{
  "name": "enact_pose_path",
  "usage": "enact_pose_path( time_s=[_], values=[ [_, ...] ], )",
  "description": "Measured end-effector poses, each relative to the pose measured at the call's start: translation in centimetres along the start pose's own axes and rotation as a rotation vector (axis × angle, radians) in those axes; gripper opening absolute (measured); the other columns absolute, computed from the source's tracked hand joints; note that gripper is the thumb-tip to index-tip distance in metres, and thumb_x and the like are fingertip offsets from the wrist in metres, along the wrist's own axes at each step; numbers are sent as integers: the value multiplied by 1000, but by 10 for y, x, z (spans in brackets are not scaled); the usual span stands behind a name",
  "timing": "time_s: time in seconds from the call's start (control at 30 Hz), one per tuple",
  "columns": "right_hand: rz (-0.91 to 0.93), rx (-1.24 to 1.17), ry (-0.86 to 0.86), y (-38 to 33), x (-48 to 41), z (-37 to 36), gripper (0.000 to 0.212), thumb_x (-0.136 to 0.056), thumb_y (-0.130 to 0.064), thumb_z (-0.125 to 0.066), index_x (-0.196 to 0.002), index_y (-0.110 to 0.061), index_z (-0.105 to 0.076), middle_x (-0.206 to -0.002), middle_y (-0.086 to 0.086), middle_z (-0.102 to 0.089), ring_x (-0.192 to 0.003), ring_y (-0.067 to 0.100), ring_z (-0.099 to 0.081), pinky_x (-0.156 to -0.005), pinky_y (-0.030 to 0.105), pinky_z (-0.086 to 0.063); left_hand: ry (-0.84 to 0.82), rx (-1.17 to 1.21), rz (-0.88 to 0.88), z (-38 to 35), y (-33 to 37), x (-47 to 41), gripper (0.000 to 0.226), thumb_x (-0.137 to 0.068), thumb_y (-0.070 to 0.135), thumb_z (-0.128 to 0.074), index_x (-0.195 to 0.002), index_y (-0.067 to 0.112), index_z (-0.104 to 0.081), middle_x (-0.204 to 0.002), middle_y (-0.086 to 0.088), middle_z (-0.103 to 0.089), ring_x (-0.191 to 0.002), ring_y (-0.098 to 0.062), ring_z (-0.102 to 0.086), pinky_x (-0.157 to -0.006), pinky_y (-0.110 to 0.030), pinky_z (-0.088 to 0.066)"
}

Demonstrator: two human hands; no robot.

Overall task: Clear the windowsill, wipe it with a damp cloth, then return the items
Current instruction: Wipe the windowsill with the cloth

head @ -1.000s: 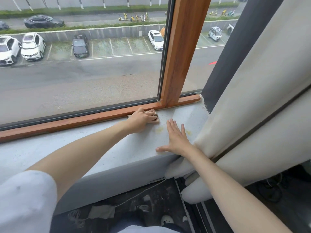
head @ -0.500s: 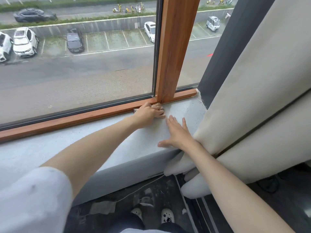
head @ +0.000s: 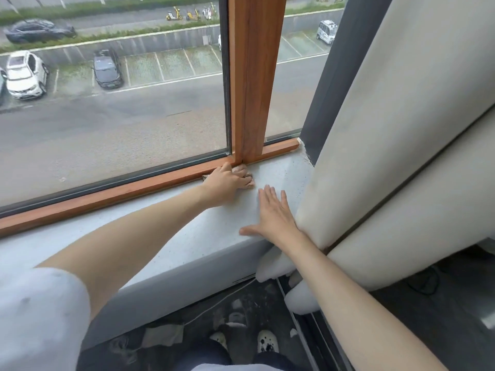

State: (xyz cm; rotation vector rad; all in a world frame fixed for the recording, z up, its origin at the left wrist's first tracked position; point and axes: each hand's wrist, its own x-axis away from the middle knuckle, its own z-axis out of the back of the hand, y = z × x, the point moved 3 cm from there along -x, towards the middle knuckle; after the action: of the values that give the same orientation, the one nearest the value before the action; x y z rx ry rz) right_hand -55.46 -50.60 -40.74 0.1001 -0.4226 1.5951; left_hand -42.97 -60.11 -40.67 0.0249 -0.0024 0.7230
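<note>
The pale grey speckled windowsill runs below the wooden window frame. My left hand presses a small pinkish cloth against the sill where the frame's upright post meets the bottom rail; most of the cloth is hidden under the fingers. My right hand lies flat on the sill, fingers spread, just right of the cloth and beside the curtain. It holds nothing. No other items stand on the visible sill.
A cream curtain hangs at the right, touching the sill's end and my right wrist. A dark grey wall strip stands behind it. Below the sill are a dark floor, a thin cable and my shoes.
My left hand has slid the cloth to the right along the frame, up to the base of the upright post. My right hand has stayed flat on the sill.
</note>
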Motion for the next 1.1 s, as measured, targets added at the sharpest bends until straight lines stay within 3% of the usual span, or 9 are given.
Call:
enact_pose_path(
  time_s=[0.07, 0.17, 0.27, 0.37, 0.6, 0.73, 0.83, 1.0, 1.1],
  values=[
    [-9, 39, -17, 0, -2, 1, 124, -73, -71, -58, -149, 0, 8, -158, 18, 11, -147, 26, 13, -116, 42, 13, -86, -15, 102, 6, 16, -21, 38, -98, 11, -35, -130, 27, -50, -147, 5, -39, -112, -28, -39, -96, -39, -38],
    [-11, 34, -19, 2, -3, 0, 124, -72, -72, -58, -150, -1, 7, -158, 17, 10, -147, 24, 12, -116, 42, 14, -107, -38, 62, 8, 18, -12, 43, -99, 8, -35, -132, 30, -48, -152, 8, -31, -106, -27, -39, -94, -35, -37],
    [-3, 22, 6, 2, -3, 2, 125, -68, -73, -61, -151, -3, 3, -159, 16, 5, -148, 23, 7, -116, 43, 14, -43, 40, -90, 5, 5, 41, 37, -97, 6, -41, -120, 29, -59, -139, 15, -46, -84, -20, -33, -80, -34, -40],
    [5, 61, 20, 1, -3, 7, 126, -66, -75, -61, -151, -3, -1, -159, 16, 1, -148, 22, 3, -116, 44, 14, -41, 54, -113, 9, -2, 65, 34, -97, 6, -41, -114, 27, -63, -132, 15, -52, -78, -18, -29, -74, -30, -37],
    [-17, 142, -20, 0, -3, 8, 124, -68, -79, -53, -151, -4, 0, -160, 14, 1, -148, 20, 5, -113, 46, 18, -132, -76, 165, 13, 19, -19, 41, -99, 10, -33, -133, 29, -46, -152, 2, -29, -119, -28, -37, -96, -38, -37],
    [-19, 91, -9, 1, -2, 6, 126, -66, -78, -58, -151, -5, -1, -160, 14, 1, -148, 19, 5, -112, 45, 20, -145, -32, -134, -5, 12, 45, 44, -87, 17, -13, -108, 35, -48, -125, 18, -45, -100, -22, -49, -78, -39, -41],
    [-22, 89, -5, -6, 5, 3, 126, -65, -76, -60, -151, -5, -1, -160, 14, 1, -148, 20, 4, -113, 45, 19, -131, 2, -90, -16, -7, 81, 51, -88, 23, -9, -108, 35, -55, -123, 23, -51, -82, -19, -41, -74, -38, -41],
    [-38, 60, -22, 1, 8, 4, 126, -66, -75, -61, -151, -5, 0, -159, 14, 4, -148, 20, 6, -113, 45, 18, -125, -69, 132, 10, 17, 27, 35, -98, 13, -36, -121, 34, -53, -140, 13, -41, -95, -22, -37, -81, -34, -40],
    [-27, 52, -23, 3, 7, 4, 127, -66, -74, -62, -151, -5, 1, -159, 14, 4, -148, 20, 6, -114, 45, 17, -142, -33, 65, 5, 29, 57, 32, -97, 12, -36, -111, 32, -56, -125, 16, -49, -83, -19, -30, -73, -34, -38]
  ],
)
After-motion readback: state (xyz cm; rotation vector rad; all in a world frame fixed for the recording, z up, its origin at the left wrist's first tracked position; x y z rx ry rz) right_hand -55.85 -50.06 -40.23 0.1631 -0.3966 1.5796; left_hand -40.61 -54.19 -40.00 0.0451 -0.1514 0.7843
